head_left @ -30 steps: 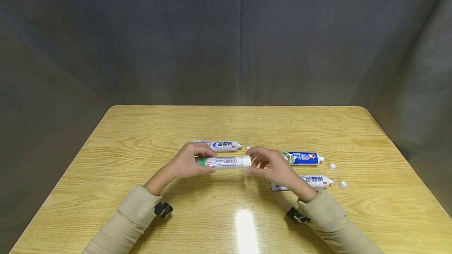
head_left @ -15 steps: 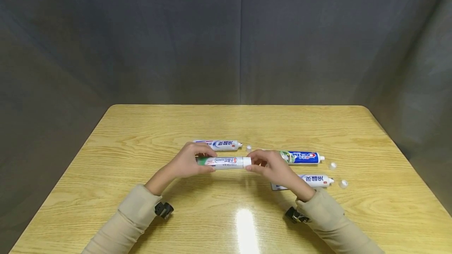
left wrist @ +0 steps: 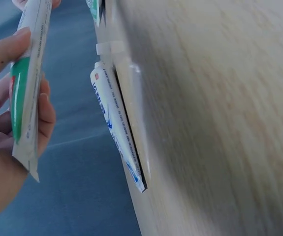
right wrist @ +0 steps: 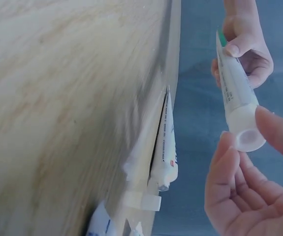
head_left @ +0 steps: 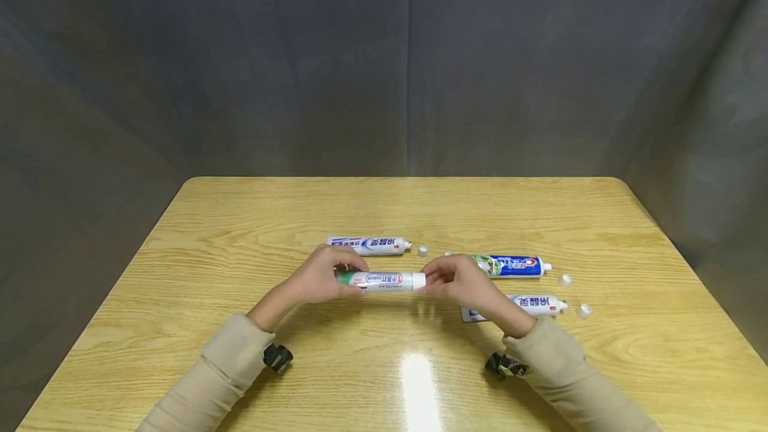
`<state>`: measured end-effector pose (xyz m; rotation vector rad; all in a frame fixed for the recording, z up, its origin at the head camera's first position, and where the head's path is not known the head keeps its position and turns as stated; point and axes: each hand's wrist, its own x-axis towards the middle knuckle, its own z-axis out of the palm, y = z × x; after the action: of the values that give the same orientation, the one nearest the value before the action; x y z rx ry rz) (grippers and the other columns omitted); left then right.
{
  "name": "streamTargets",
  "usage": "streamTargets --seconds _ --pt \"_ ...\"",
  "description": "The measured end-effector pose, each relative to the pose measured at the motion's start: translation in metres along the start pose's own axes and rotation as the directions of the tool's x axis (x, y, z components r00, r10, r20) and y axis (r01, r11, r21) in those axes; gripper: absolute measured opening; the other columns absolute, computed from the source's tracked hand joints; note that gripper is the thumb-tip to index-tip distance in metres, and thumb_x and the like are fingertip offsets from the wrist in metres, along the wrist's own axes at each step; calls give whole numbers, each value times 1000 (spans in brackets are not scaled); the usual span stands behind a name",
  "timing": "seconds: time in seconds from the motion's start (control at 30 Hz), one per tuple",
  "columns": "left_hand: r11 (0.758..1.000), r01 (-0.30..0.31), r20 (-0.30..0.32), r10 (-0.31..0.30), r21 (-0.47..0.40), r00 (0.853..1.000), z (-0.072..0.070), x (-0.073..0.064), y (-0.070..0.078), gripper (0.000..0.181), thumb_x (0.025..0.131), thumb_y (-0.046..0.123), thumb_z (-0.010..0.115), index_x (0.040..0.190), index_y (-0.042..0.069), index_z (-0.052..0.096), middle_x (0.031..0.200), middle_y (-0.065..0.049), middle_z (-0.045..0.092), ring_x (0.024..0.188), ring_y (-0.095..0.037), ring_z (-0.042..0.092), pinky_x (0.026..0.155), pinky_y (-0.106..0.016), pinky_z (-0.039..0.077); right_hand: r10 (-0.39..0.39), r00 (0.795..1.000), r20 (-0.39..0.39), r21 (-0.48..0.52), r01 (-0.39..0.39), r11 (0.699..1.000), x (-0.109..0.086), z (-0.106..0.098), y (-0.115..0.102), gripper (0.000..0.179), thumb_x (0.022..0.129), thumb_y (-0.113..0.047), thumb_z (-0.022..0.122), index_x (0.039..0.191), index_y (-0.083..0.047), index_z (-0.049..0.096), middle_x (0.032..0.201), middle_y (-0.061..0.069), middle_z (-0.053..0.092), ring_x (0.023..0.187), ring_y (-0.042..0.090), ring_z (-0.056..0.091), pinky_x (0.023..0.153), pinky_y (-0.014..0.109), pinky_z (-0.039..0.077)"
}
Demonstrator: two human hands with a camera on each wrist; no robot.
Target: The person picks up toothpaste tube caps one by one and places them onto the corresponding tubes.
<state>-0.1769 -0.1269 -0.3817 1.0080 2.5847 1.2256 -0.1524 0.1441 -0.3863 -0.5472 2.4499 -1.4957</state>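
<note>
My left hand (head_left: 324,275) grips a white toothpaste tube (head_left: 384,281) by its green tail, thumb on the near side. The tube lies level above the table, nozzle end to the right. At that end sits a white cap (head_left: 419,281), which my right hand (head_left: 465,280) pinches between thumb and fingers. In the right wrist view the cap's (right wrist: 250,139) hollow outer end faces the camera, with a thumb on one side and fingertips on the other. From the left wrist, the green tail (left wrist: 19,98) shows between thumb and curled fingers.
Behind the hands lies an uncapped white-and-blue tube (head_left: 384,246), a loose cap (head_left: 423,251) by its nozzle. To the right are a blue-and-green tube (head_left: 519,266) and another white tube (head_left: 537,305), caps (head_left: 565,280) off beside them. A dark curtain (head_left: 408,72) hangs behind the wooden table (head_left: 240,219).
My right fingers have closed in on the cap from a looser pose. The held tube has dropped slightly and its label has turned a little. The tubes on the table stay put.
</note>
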Motion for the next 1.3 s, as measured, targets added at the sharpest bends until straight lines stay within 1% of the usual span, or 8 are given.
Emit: streamTargets --seconds 0.2,0.27,0.5,0.67,0.83,1.03,1.13,1.3 --pt "1000 -5 34 5 12 999 3 1 -5 25 66 10 82 88 7 70 86 1 65 72 -9 54 63 -24 47 119 993 25 49 -120 992 1 1 3 27 77 -8 72 97 7 63 80 6 62 73 15 57 65 30 48" --pt "1000 -8 51 8 14 999 5 1 -7 25 67 11 82 88 7 69 85 2 65 71 -8 54 63 -25 47 139 990 36 61 -141 988 2 2 4 27 77 -7 72 97 7 63 79 6 61 72 15 57 64 29 48" --pt "998 -17 87 13 52 996 9 3 -10 24 67 11 81 87 7 69 82 3 65 71 -14 56 64 -27 48 160 984 77 58 -165 985 4 4 8 27 76 -5 71 97 10 62 75 6 61 65 16 58 59 32 49" --pt "997 -39 124 30 69 992 12 4 -12 24 68 10 81 87 5 68 80 2 65 70 -8 55 66 -25 48 184 978 94 45 -189 981 6 5 11 23 76 -4 71 93 10 63 72 5 64 63 19 60 60 35 51" --pt "993 -31 180 10 116 984 16 6 -14 25 68 12 81 88 4 67 81 2 63 71 -6 54 66 -22 47 213 971 109 11 -216 976 8 7 12 18 75 -4 72 87 7 64 68 4 64 59 16 60 58 33 52" --pt "970 -66 222 13 233 975 21 7 -16 22 70 14 80 86 6 66 79 3 62 71 -7 50 66 -23 45 253 961 109 5 -256 967 10 10 13 15 73 -1 72 82 7 64 66 5 64 57 15 61 55 31 52" --pt "957 -86 235 19 276 972 22 8 -15 18 73 14 77 86 7 66 79 3 62 70 -8 49 65 -22 43 255 961 105 -31 -253 967 10 11 14 13 73 -1 72 81 6 64 65 4 64 56 12 58 53 29 50" --pt "967 -72 236 13 245 972 19 7 -15 15 77 10 73 91 4 68 85 -1 65 74 -10 55 69 -24 46 243 964 111 -61 -238 969 10 9 16 12 75 -1 71 83 6 65 65 6 64 55 13 58 53 29 50"
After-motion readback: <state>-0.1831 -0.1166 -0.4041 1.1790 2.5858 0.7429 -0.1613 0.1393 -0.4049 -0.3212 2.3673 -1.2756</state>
